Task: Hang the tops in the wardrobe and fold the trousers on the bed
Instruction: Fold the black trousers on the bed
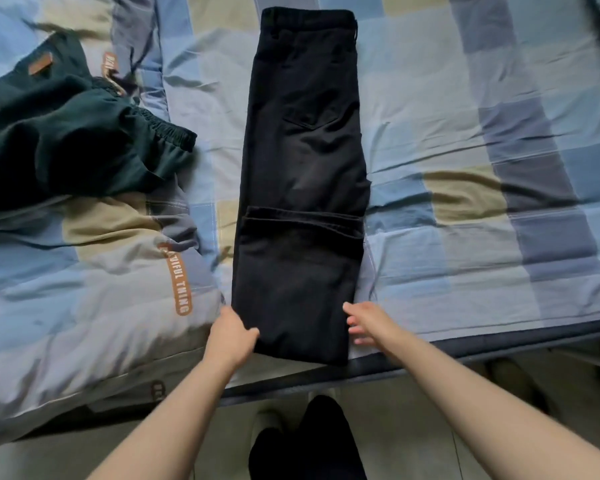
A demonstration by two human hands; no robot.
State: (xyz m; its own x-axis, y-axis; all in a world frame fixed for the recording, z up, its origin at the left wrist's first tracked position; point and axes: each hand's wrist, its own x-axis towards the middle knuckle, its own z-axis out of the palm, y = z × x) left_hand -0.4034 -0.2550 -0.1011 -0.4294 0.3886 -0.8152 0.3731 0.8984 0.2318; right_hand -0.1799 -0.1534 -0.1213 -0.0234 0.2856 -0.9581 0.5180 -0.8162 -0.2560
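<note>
Black trousers [302,161] lie lengthwise on the bed [465,133], waistband at the far end, legs laid together and the cuffs folded back up over the lower half. My left hand [231,336] holds the near left corner of the fold, thumb on top of the cloth. My right hand [369,323] hovers at the near right edge with its fingers spread and loose, holding nothing. A second, dark green pair of trousers [59,140] lies crumpled at the far left of the bed.
The bed has a blue, grey and beige patchwork cover, with a rumpled quilt [84,289] on its left part. Its dark edge [430,355] runs across in front of me. Below it are tiled floor and my feet [309,441].
</note>
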